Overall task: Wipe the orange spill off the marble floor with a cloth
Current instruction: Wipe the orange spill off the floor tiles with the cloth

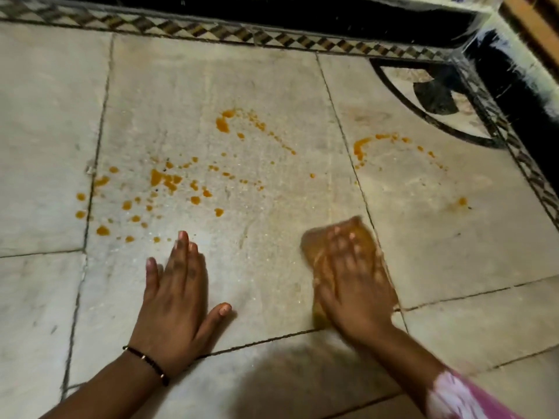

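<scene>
On the pale marble floor (pixel 272 86), just below the splatter, the cloth (pixel 360 234) is lying flat under the right hand (pixel 351 276). It's orange-stained, blurred, and its near end is sitting almost on the tile joint. Right fingers are spread and pressing it down; whether any edge is being pinched, I cannot tell. The left hand (pixel 178 294) is lying open, palm flat on the tile, holding nothing, probably bracing.

The orange spill (pixel 165 179) is sitting well ahead of both hands: a dense cluster at far left, an arc of drops (pixel 223 124) at centre, a second arc (pixel 361 146) on the next tile to the right, one stray spot (pixel 462 201) further right.

Judgement: wiping is underway and most of the spill is untouched. For a clean pass, I'd be keeping flat pressure, pulling strokes inward from the outer drops, and refolding to a clean face, since the cloth is looking saturated and smearing is the risk.

The cloth's long axis is running near-to-far, leaning slightly left at the far end, roughly in line with the fingers.
</scene>
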### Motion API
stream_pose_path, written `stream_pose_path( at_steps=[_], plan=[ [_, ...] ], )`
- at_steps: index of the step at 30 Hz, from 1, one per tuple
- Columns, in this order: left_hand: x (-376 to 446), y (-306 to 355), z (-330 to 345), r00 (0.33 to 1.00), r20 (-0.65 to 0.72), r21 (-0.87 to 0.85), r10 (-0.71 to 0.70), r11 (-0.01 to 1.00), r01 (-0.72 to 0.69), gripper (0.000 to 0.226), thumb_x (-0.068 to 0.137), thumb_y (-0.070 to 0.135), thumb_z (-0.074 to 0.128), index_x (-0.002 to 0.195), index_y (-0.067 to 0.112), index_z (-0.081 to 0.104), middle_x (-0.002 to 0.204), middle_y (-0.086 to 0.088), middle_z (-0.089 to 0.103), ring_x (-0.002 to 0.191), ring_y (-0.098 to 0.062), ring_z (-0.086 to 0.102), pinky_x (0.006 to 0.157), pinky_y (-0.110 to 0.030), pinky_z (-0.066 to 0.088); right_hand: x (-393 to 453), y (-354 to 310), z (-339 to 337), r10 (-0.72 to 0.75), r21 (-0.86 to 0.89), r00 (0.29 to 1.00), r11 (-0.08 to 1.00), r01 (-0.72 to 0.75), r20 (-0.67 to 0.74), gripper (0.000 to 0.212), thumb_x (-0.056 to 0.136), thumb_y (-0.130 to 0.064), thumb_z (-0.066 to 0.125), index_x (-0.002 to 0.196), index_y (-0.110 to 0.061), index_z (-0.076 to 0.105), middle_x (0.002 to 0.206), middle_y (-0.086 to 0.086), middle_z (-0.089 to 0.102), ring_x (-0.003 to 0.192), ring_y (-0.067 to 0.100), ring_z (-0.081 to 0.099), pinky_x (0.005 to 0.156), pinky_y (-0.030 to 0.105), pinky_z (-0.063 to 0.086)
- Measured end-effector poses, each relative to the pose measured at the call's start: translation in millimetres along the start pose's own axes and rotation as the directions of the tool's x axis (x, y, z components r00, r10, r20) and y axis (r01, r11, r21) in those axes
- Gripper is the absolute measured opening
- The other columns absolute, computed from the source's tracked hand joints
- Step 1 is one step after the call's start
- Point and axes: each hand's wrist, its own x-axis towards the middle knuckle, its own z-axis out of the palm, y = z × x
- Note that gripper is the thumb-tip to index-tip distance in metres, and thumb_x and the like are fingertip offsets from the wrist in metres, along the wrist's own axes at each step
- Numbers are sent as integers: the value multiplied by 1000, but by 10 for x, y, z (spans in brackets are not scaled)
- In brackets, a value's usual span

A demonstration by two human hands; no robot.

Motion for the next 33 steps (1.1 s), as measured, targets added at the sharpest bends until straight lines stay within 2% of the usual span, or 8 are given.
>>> stream_pose_path(
  at_steps=[2,4,8,10,18,23,28,33],
  plan=[
    [-77,9,70,999,30,4,27,1000,-27,87,90,66,16,146,-2,15,155,-21,6,143,-29,8,113,-49,1,-263,31,78,-211,29,977,977,211,16,68,89,-60,23,150,-32,8,156,-13,7,145,13,7,114,42,-2],
    [-141,-12,114,997,53,28,59,998,-61,88,88,68,20,147,3,14,156,-16,7,144,-26,9,114,-47,1,-216,84,41,-249,103,968,964,246,17,65,88,-58,28,148,-39,11,154,-17,11,144,11,11,115,38,-1],
    [-136,-29,140,992,90,92,87,991,-96,91,86,73,23,147,6,17,156,-12,15,143,-23,13,114,-49,6,498,-82,-41,97,103,993,991,-90,-68,72,83,-60,15,149,-32,11,158,-11,12,145,12,3,116,43,-3],
    [-120,-11,130,992,102,90,73,993,-82,94,84,75,25,147,6,19,156,-12,16,143,-22,13,114,-49,8,889,-325,-82,145,72,989,987,-142,-40,71,85,-57,16,150,-29,9,159,-7,9,145,15,0,115,49,-6],
    [-114,9,137,993,107,92,49,994,-59,98,81,78,29,146,5,21,156,-11,16,144,-23,14,113,-50,13,58,-726,130,-386,17,922,922,386,-32,66,87,-50,39,147,-27,27,155,-8,23,144,15,16,114,51,5],
    [-131,12,144,995,87,76,50,996,-56,95,82,76,28,147,6,18,156,-10,15,144,-22,12,113,-48,12,-329,124,97,-52,30,997,998,53,-49,67,84,-52,34,147,-30,23,151,-4,33,141,11,14,112,44,9],
    [-128,27,141,995,86,79,52,995,-59,95,83,75,28,147,6,17,156,-10,14,144,-21,10,114,-47,10,559,19,-68,250,40,965,968,-248,-73,78,81,-61,11,150,-25,12,159,-3,11,145,19,3,115,52,-3],
    [-124,18,132,994,89,95,65,993,-73,95,83,75,27,147,6,17,156,-11,15,144,-22,10,115,-46,8,437,-657,49,-111,52,991,992,116,-77,71,87,-56,28,150,-23,17,158,-3,18,145,19,8,114,51,-5]
  ],
)
